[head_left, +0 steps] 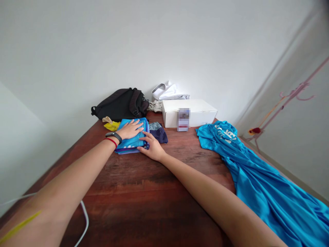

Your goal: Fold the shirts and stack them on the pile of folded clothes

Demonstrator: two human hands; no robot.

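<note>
Our fingers [137, 126] are spread and nearly flat, and neither hand has a grip on anything. Our left hand [130, 129] lies palm down on top of the stack [131, 144], while our right hand [153, 148] rests against the stack's near right edge, its fingers slightly curved. We see one stack of folded clothes, just left of the middle of the frame, lying on the table [154, 175]. Its top layer is bright blue and darker purple layers show beneath, but we cannot count them all. One watch [113, 136] and one red band [111, 141] circle our left wrist. Just right of the stack, touching it, lies one dark navy garment [159, 136], with a patterned cloth [155, 126] at its far side. One yellow cloth [111, 126] sits just beyond the stack's left end, below one black backpack [119, 104]. Toward the top middle we see one white box [189, 111], with one blurred card [183, 119] upright against its front and one white cloth [167, 92] behind it. One blue shirt [253, 171] with white print sprawls down the right side, and one white cable [84, 219] curves at the lower left.
</note>
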